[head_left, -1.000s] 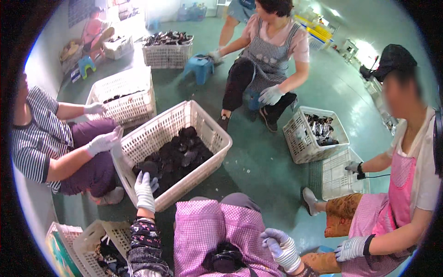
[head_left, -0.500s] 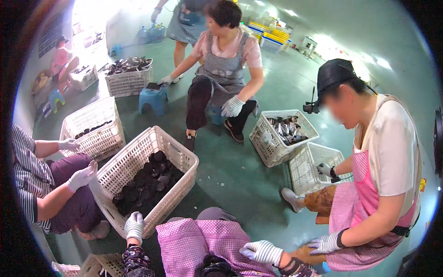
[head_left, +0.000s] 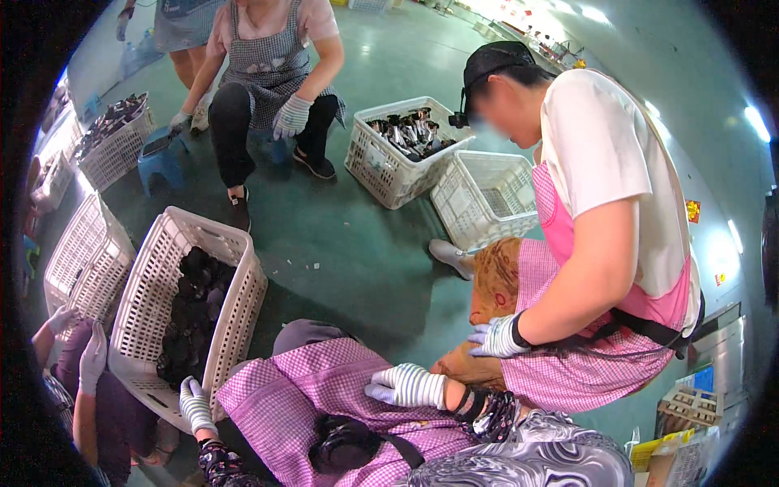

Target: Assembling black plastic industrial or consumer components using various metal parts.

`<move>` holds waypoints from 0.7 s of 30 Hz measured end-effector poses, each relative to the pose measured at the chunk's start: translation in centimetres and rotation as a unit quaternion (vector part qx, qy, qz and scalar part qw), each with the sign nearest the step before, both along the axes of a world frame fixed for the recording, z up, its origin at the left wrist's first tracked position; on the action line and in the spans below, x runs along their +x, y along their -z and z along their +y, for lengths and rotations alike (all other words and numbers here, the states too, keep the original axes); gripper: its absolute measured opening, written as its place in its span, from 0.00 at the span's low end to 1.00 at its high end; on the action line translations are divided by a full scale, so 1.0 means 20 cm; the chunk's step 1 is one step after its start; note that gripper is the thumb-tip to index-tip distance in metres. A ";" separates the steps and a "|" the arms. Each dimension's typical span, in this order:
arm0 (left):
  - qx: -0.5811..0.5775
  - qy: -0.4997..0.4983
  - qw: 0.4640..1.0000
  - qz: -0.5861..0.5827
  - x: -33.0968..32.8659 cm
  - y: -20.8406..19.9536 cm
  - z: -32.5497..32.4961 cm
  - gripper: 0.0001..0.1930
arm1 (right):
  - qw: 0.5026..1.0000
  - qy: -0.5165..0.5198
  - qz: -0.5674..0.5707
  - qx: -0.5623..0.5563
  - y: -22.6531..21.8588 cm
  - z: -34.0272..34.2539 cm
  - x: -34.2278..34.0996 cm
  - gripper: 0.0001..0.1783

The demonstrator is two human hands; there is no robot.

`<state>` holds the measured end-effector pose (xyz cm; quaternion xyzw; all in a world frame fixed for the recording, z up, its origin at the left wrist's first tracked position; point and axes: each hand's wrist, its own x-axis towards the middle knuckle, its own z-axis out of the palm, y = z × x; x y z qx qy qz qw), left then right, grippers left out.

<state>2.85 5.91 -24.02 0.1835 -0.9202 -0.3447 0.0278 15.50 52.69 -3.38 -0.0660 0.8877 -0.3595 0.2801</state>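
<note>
Black pieces (head_left: 193, 312) lie heaped inside the slotted white crate (head_left: 246, 304).

The pieces (head_left: 195, 302) lie in the crate (head_left: 242, 312), left of the apron (head_left: 280, 385).

Dark pieces (head_left: 191, 312) — too small to tell apart.

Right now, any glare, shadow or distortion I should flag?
Head view: fisheye bends edges toward the rim, corners black; head view: the upper-right light glares white; head view: darker shadow on the floor right of the large crate, whose black pieces blend together; head view: the glove stripes on left hand and right hand remain readable.
</note>
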 end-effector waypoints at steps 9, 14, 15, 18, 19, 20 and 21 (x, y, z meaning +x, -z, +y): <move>0.034 -0.058 0.993 -0.093 0.03 -0.19 0.09 0.18 | 1.000 0.011 0.018 -0.007 -0.02 -0.01 0.02 0.24; 0.009 -0.032 0.999 -0.012 0.04 -0.21 0.12 0.16 | 1.000 0.006 0.014 -0.007 -0.04 -0.01 0.01 0.24; -0.003 -0.029 1.000 -0.009 0.03 -0.22 0.13 0.16 | 1.000 0.010 0.022 -0.013 -0.03 -0.01 0.01 0.24; -0.002 -0.031 0.999 -0.025 0.04 -0.29 0.16 0.16 | 0.999 0.014 0.030 -0.019 -0.04 -0.01 0.01 0.24; -0.002 -0.032 0.999 -0.025 0.04 -0.28 0.15 0.16 | 0.999 0.014 0.030 -0.020 -0.05 -0.01 0.00 0.24; 0.013 -0.041 0.999 -0.033 0.04 -0.25 0.13 0.16 | 0.999 0.012 0.030 -0.021 -0.04 -0.01 0.00 0.24; 0.030 -0.049 0.997 -0.042 0.04 -0.24 0.12 0.16 | 0.999 0.013 0.027 -0.021 -0.04 -0.01 0.00 0.24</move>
